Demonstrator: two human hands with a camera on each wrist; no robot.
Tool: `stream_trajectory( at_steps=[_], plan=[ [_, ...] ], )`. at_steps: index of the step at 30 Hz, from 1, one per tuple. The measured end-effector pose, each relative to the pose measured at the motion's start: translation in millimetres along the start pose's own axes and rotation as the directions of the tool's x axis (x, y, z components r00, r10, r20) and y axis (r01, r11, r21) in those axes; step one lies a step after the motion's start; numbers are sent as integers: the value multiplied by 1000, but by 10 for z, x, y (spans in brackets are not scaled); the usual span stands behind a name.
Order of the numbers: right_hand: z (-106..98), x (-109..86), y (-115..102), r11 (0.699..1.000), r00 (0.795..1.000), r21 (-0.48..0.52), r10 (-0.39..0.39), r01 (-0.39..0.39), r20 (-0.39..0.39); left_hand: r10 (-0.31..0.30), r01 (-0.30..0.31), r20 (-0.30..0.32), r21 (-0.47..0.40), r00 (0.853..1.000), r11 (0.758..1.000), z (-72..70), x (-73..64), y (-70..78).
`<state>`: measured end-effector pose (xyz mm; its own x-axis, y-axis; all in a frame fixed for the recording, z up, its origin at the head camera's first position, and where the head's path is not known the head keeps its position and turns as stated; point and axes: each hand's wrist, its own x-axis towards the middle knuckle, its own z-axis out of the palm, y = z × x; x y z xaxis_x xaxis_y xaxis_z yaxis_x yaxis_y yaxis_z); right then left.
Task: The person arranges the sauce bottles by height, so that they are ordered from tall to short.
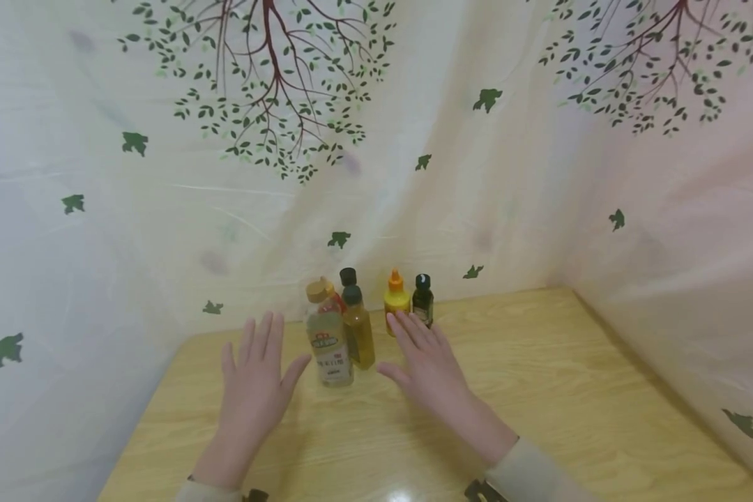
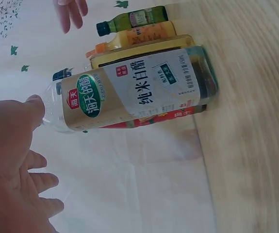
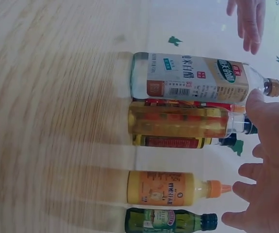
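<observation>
My left hand (image 1: 254, 383) hovers above the table, fingers straight and spread, holding nothing. Its thumb points toward a clear rice vinegar bottle (image 1: 331, 348) with a tan cap. My right hand (image 1: 438, 373) is likewise spread and holds nothing, its fingertips overlapping the foot of a yellow squeeze bottle (image 1: 396, 301) with an orange nozzle. Beside that stands a small dark green bottle (image 3: 163, 220). An amber bottle (image 1: 361, 338) stands right next to the vinegar. Partly hidden behind these two are a red-labelled bottle (image 3: 168, 141) with a dark cap and a red bottle (image 2: 151, 119). All the bottles stand upright.
The wood-grain table (image 1: 527, 390) carries the bottles near its back edge. A pale curtain (image 1: 414, 209) printed with trees and green leaves hangs behind the table and along both sides.
</observation>
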<state>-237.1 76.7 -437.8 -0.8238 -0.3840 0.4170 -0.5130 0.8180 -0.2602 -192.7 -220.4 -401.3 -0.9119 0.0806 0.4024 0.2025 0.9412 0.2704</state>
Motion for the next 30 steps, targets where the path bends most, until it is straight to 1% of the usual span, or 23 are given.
stream_trajectory(
  at_steps=[3, 8, 12, 17, 22, 27, 30],
  plan=[
    [29, 49, -11, 999, 1000, 37, 7, -6, -13, 10, -10, -16, -18, 1000, 1000, -13, 30, 22],
    [84, 138, -39, 992, 999, 120, 33, -30, -23, 24, -27, -60, -47, 998, 999, -29, 75, 59],
    [119, 190, -65, 987, 998, 159, 42, -36, -38, 40, -46, -101, -60, 994, 997, -8, 93, 77],
    [165, 273, -80, 972, 996, 226, 79, -67, -44, 43, -52, -132, -71, 990, 996, -14, 138, 128],
    [214, 370, -101, 950, 990, 300, 119, -90, -79, 40, -53, -144, -85, 989, 995, -35, 188, 157],
    [247, 454, -128, 912, 982, 387, 176, -137, -68, 37, -55, -175, -103, 984, 993, -35, 218, 160],
    [258, 498, -159, 894, 979, 424, 192, -146, -67, 37, -61, -202, -114, 979, 992, -33, 235, 160]
  ],
)
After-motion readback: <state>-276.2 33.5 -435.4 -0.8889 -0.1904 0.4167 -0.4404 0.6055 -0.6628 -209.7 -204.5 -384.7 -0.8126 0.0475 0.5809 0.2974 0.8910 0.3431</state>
